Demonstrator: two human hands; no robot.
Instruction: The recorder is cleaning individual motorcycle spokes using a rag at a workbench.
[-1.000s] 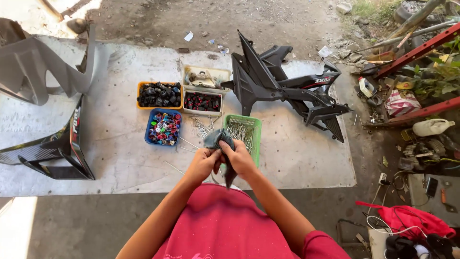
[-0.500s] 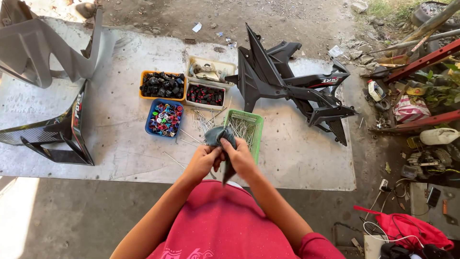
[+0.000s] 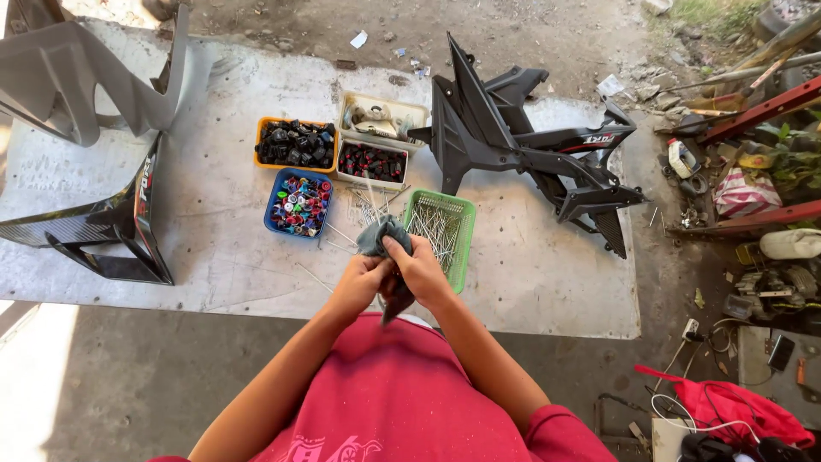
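Four trays (image 3: 296, 143) cluster mid-slab (image 3: 214, 265); a basket (image 3: 440, 227) lies right of them, panels (image 3: 530, 145) toward the slab's far right corner, another panel (image 3: 111, 214) at its left edge.

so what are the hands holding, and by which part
Both hands, left hand and right hand, hold a dark grey crumpled cloth. The fingers bunch its middle; its top and lower tail stick out.

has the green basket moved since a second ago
No. The green basket keeps its place beside the blue tub on the grey mat; only the camera shifted.
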